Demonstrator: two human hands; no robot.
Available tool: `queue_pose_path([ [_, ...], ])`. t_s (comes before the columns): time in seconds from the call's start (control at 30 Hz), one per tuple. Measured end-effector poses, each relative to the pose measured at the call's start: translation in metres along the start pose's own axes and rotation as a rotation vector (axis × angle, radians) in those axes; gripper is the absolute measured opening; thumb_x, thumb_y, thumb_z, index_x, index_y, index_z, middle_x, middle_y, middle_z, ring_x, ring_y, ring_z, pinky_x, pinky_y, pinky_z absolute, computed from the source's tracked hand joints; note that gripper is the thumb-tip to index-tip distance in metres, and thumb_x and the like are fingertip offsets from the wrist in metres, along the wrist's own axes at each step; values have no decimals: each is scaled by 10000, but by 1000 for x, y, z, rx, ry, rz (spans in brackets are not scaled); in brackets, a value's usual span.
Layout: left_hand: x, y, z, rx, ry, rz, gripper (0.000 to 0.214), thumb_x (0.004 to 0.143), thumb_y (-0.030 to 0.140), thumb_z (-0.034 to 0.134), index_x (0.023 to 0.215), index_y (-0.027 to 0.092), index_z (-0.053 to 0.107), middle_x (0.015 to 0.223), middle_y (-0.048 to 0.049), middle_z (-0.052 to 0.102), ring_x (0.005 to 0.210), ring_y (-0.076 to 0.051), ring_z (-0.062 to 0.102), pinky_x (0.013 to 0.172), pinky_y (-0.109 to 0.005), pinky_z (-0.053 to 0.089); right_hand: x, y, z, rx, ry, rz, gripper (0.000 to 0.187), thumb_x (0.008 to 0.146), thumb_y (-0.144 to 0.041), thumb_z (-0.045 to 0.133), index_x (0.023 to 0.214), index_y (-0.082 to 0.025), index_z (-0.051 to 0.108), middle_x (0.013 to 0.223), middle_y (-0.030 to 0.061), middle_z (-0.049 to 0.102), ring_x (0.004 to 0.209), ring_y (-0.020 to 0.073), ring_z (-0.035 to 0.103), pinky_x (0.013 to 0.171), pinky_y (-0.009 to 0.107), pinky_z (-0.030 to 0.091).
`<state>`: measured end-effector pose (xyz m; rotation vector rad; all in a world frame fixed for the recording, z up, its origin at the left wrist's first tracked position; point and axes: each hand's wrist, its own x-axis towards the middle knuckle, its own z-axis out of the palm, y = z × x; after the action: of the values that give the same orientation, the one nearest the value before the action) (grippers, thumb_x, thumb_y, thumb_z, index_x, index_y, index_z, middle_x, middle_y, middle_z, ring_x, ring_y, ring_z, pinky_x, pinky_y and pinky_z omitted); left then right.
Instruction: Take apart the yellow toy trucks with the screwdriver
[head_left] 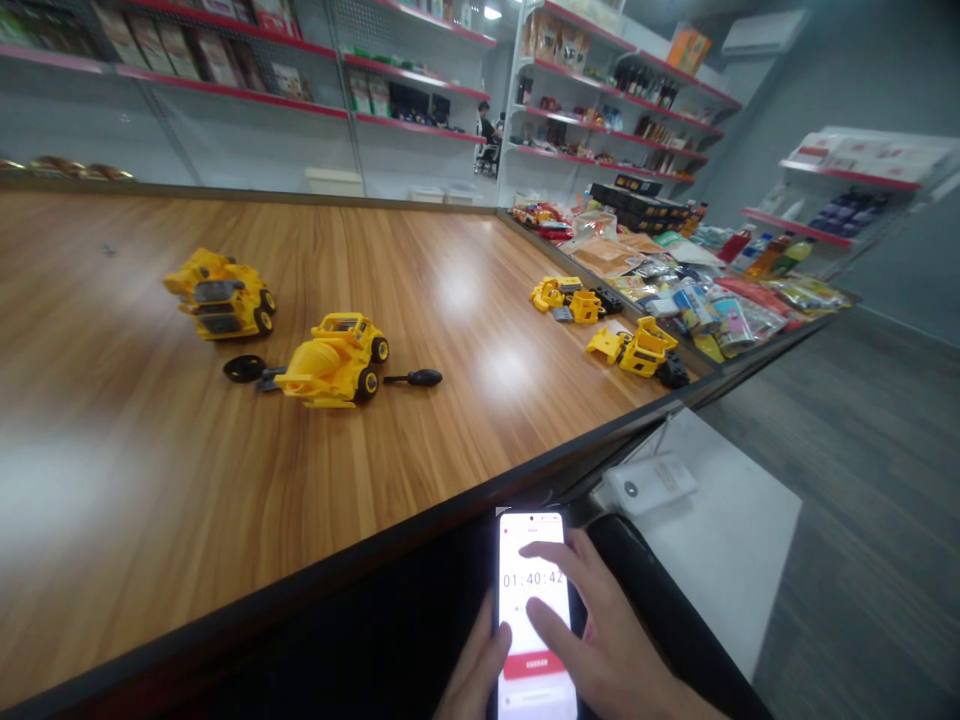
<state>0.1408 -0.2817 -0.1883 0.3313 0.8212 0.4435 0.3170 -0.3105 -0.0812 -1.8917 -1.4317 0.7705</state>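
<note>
Below the table edge my left hand is wrapped round a lit smartphone, its thumb along the side of the screen. The screen reads 01:40:42 above a red bar. Over the screen, my right hand has its index finger and thumb spread apart; whether they touch the glass I cannot tell. On the table stand a yellow toy cement mixer truck and another yellow toy vehicle. A small black screwdriver lies beside the mixer, and a round black part is on its other side.
Near the table's right edge lie yellow toy parts and more yellow and black pieces. Packaged goods cover a neighbouring surface. Beneath the edge sits a white device on a white top. Stocked shelves line the back.
</note>
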Motion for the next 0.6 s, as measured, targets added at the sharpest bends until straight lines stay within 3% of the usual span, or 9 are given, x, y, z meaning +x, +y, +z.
queue_pose_path([
  [0.07,2,2,2,-73,-14,-26,619,847,386,691,1421,248,505,1539,-60,457,1444,-316,345,1178,-440,325,-2,3,1,57,44,-20,379,848,-218,590,1222,-264,548,1167,74,575,1082,280,587,952,435,489],
  [0.17,5,5,7,-135,-43,-55,729,838,358,703,1485,225,394,1474,-86,538,1400,-294,426,1146,-393,379,-4,9,3,144,84,-15,612,805,-171,612,1380,-267,427,1305,94,555,1188,307,551,1015,465,454],
  [0.3,6,6,14,-166,-95,-44,904,816,380,707,1544,177,211,1391,-127,609,1289,-318,553,1096,-411,428,-5,13,7,247,96,16,843,787,-144,616,1525,-281,231,1470,119,441,1335,336,445,1075,523,397],
  [0.6,-2,14,21,-164,-110,-72,945,816,309,683,1550,163,107,1235,-147,699,1123,-329,662,916,-421,517,-8,18,9,369,105,57,894,802,-141,622,1556,-289,166,1487,131,428,1375,356,399,1102,582,345],
])
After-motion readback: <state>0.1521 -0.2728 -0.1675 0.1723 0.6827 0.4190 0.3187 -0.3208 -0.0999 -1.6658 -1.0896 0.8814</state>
